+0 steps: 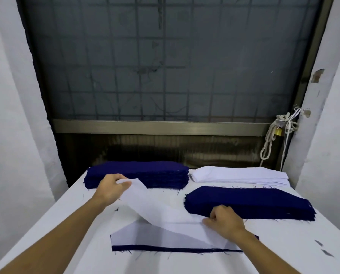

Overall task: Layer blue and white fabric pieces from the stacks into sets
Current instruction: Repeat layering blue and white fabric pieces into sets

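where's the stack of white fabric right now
In the head view, the white fabric stack lies at the table's far right, below the window, right of the tall blue stack and just behind the lower blue stack.

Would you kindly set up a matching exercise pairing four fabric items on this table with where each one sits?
Things:
1. thick blue stack
2. white stack
3. lower blue stack
4. white piece

Places:
A. far right, by the window frame
B. held between the left hand and the right hand
C. far left of the table
D. right side, just beyond the right hand

Pairs: 1-C, 2-A, 3-D, 4-B
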